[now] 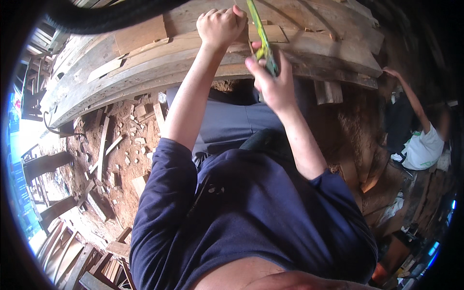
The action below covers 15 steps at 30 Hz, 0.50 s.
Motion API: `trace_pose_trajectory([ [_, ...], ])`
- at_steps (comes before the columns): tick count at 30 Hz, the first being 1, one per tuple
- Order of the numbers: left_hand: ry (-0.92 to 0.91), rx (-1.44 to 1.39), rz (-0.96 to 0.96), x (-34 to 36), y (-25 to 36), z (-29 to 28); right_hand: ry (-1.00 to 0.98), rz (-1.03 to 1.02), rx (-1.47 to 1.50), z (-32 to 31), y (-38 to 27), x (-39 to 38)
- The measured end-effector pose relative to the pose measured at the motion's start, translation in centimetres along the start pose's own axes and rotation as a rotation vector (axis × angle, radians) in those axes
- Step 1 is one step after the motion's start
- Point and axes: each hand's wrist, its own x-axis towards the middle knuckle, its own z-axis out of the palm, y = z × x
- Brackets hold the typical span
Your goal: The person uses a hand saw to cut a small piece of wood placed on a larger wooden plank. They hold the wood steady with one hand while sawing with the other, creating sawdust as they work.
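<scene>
My right hand (276, 82) is closed around the grip of a long, narrow yellow-green hand tool (261, 30). Its bar points away from me and runs past the top edge of the view. Slight blur hides the finer details, so its exact kind cannot be made out. Just left of the tool, my left hand (218, 26) is curled into a fist over the wooden bench (208, 67), thumb toward the tool. What lies under or inside its fingers is hidden. Flat boards (141, 36) rest on the bench around both hands.
Wood offcuts (137, 140) and sawdust litter the ground at left. More timber (101, 261) is piled at lower left. A dark curved bar (116, 19) crosses the top left. Another person (423, 145) in a white shirt crouches at right, one arm stretched toward the bench's end.
</scene>
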Motion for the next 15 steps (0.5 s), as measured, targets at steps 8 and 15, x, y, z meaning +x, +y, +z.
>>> trace_pose_trajectory([
  [8, -0.175, 0.108, -0.141, 0.5, -0.2, 1.3, 0.02, 0.071, 0.084, -1.4, -1.7, -7.3],
  [15, -0.024, -0.058, -0.019, -0.2, 1.1, -1.6, 0.002, 0.022, 0.116, 0.0, -1.5, 1.6],
])
